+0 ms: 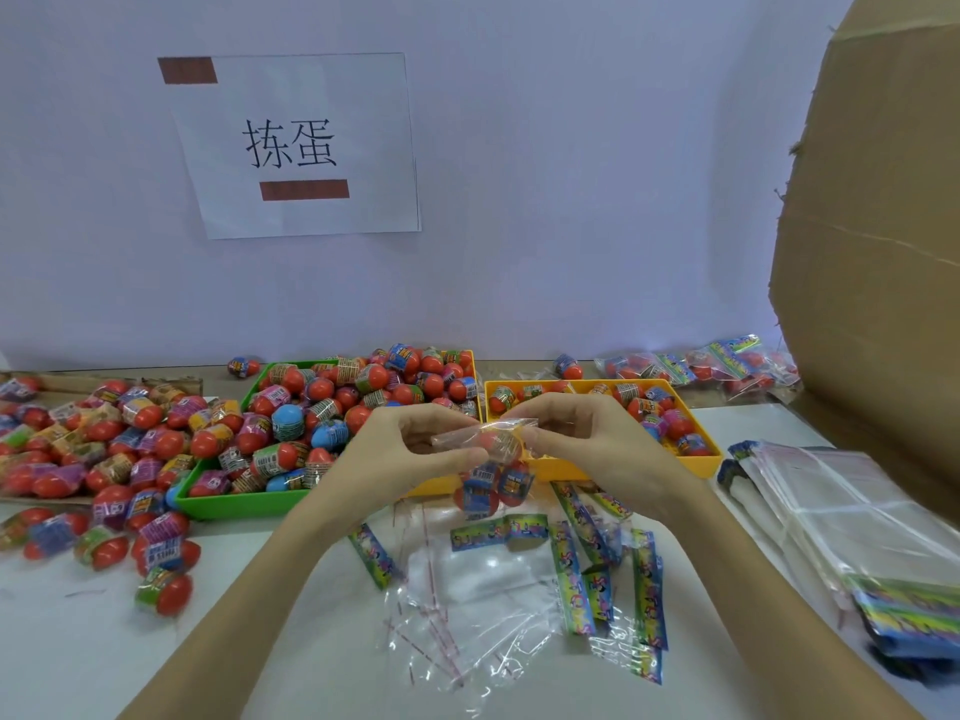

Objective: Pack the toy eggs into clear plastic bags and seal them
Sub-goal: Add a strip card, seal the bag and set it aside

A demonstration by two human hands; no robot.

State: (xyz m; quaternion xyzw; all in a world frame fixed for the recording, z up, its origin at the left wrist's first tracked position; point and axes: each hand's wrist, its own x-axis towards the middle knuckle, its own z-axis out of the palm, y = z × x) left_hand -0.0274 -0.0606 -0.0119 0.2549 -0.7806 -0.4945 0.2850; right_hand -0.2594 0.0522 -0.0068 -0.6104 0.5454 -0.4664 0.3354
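Clear bag with toy eggs is held above the table, before the yellow tray. Its top is pinched by left hand and right hand. Risk: eggs' weight could slip the film, spilling them or skewing the seal.

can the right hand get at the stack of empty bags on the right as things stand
Probably not right away: the right hand and left hand both pinch the bag of eggs. The stack of empty bags lies uncovered beside it, so the path looks free once it lets go.

Pale wall with paper sign, white table.
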